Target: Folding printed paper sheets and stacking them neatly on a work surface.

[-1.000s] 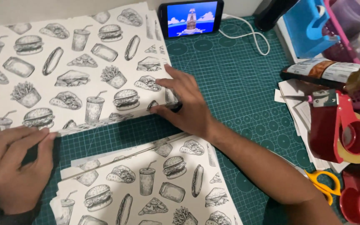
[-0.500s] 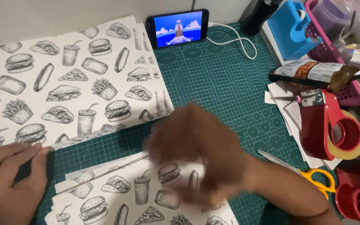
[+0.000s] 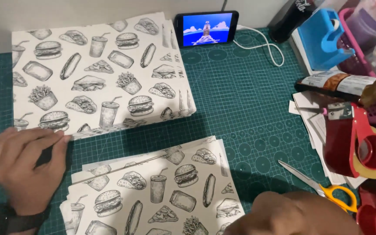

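Note:
A stack of white paper sheets printed with fast-food drawings (image 3: 96,76) lies on the green cutting mat (image 3: 240,100) at the upper left. My left hand (image 3: 27,167) rests on the mat at that stack's near left edge, fingertips touching the paper, a black watch on the wrist. A second stack of the same printed paper (image 3: 153,191) lies nearer me in the middle. My right hand (image 3: 292,215) sits at the bottom edge, right of the second stack, mostly cut off; it holds nothing I can see.
A phone (image 3: 206,28) with a lit screen leans at the back, its white cable trailing right. At the right are a red tape dispenser (image 3: 355,141), yellow-handled scissors (image 3: 323,189), a blue tape dispenser (image 3: 323,37), a wrapped packet (image 3: 340,82), loose papers and a pink basket.
My right hand lifted off the upper stack's near edge and pulled back toward me to the bottom right. My left hand stayed at the stack's left corner.

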